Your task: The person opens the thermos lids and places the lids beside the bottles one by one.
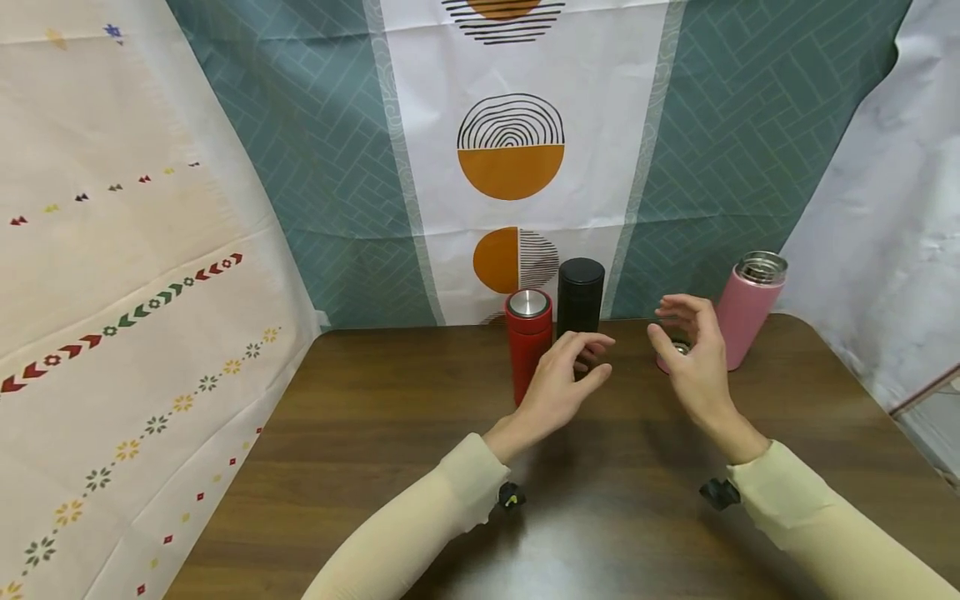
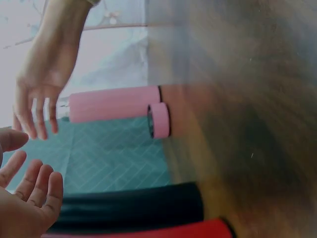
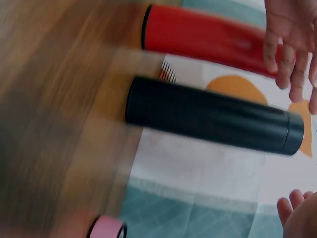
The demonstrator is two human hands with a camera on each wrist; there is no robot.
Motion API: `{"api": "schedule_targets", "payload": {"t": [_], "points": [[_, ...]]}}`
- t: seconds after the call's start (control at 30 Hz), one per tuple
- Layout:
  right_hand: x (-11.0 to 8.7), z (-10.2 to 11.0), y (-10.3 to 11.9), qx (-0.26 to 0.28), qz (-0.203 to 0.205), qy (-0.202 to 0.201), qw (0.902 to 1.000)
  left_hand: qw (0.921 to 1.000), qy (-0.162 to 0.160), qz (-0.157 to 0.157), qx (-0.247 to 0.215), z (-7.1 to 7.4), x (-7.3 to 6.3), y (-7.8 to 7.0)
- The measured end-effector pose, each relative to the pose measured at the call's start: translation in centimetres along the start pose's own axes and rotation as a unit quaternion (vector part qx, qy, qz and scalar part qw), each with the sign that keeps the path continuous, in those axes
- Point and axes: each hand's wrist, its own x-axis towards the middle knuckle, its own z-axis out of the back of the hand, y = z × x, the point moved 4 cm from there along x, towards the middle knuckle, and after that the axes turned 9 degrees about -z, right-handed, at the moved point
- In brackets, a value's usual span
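My left hand (image 1: 558, 377) hovers in front of a red flask (image 1: 528, 346) with a steel-topped lid and a black flask (image 1: 580, 300), its fingers loosely bent and nothing held. Across from it my right hand (image 1: 699, 367) is also empty, fingers relaxed, beside a pink flask (image 1: 750, 312). That flask stands upright without its lid, so its steel mouth shows. The pink lid (image 2: 160, 120) lies on the table next to the flask, partly behind the right hand in the head view. In the right wrist view, the black flask (image 3: 213, 116) appears whole with its lid on.
All of these stand near the back edge of a brown wooden table (image 1: 375, 433). Behind it hangs a teal and white patterned cloth (image 1: 322, 167). A cream embroidered cloth (image 1: 112, 250) hangs at the left and a white cloth (image 1: 900, 208) at the right.
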Motion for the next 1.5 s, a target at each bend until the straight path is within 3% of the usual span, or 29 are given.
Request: {"api": "schedule_targets", "payload": {"t": [0.27, 0.63, 0.93, 1.17, 1.5], "points": [[-1.2, -2.4, 0.9, 0.005, -0.028, 0.077, 0.9966, 0.9991, -0.041, -0.008, -0.011, 3.2, -1.2, -0.7], [-1.7, -4.6, 1.2, 0.018, -0.054, 0.135, 0.9892, 0.9966, -0.08, -0.013, -0.017, 6.4, -2.9, -0.8], [-1.8, -5.0, 1.5, 0.023, -0.065, 0.181, 0.9811, 0.9898, -0.143, -0.006, 0.002, 9.9, -4.7, 0.5], [-1.9, -5.1, 1.6, 0.03, -0.07, 0.197, 0.9773, 0.9878, -0.155, 0.014, -0.003, 11.0, -5.6, 1.8], [-1.7, -5.5, 1.6, 0.026, -0.071, 0.203, 0.9762, 0.9862, -0.158, 0.042, -0.025, 11.4, -6.1, 3.4]]}}
